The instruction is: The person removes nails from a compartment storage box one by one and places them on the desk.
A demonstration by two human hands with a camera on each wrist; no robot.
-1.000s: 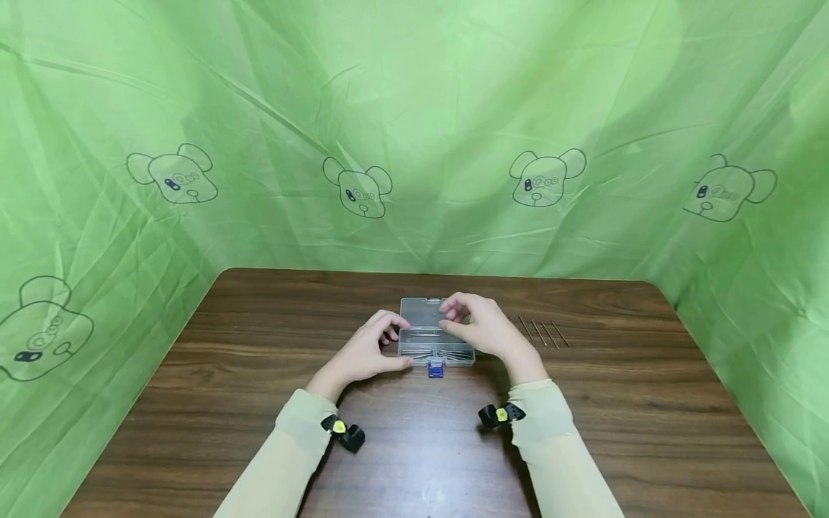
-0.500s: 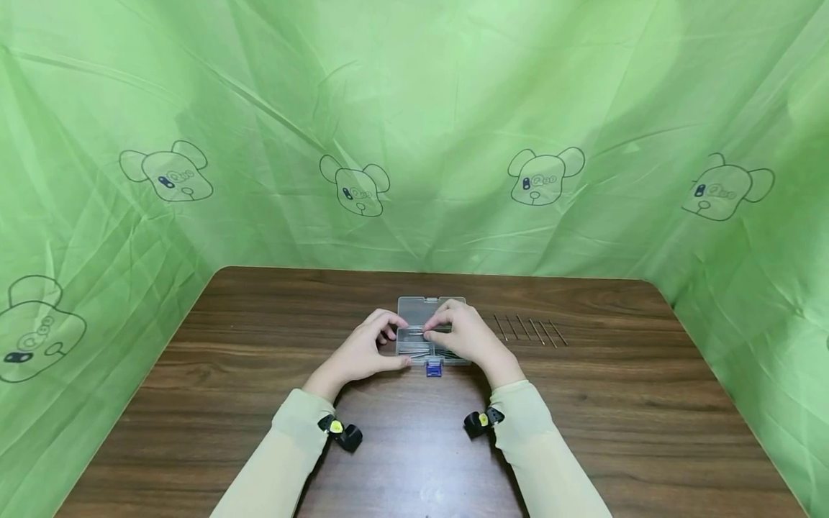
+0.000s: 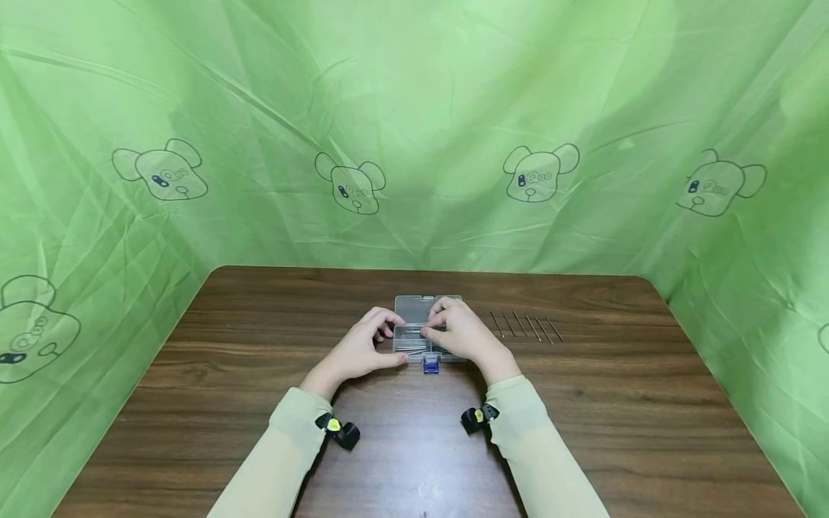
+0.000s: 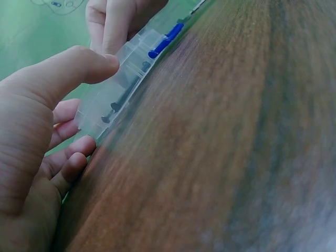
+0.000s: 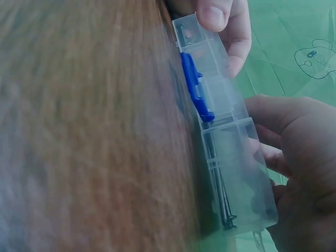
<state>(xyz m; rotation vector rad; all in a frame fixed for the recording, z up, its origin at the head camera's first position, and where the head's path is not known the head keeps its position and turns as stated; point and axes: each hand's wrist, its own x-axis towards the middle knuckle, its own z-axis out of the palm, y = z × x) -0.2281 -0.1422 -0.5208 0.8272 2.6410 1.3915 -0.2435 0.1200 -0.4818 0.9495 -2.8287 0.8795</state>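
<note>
While two hands attend it, a clear plastic box lies on a wooden table

Since its lid is laid back towards the far edge of the table, the divided interior shows. Item one: the clear plastic box, flat on the table and midway between the forearms, with a blue latch hanging at the front. Contents: slim dark nails lying lengthwise in the front compartments; one more slim metal piece in the rear row, beside the right fingertips.

Item two: the left hand, bracketing the left end of the box. Its thumb lies nearly straight with the tip at the front corner, its other fingers bent to the far side; the box is held between them.

Item three: the right hand, reaching over the right half of the box from above. Thumb and forefinger are brought near each other at the rear row; whether anything is pinched there cannot be told.

Item four: six loose nails, laid side by side in a slanting row on the table to the right of the box, all apart from one another.

Surroundings: two pale sleeves, each with a black wrist camera bearing a yellow mark; green cloth hung behind and at both sides, creased, printed with outlined animal heads.
</note>
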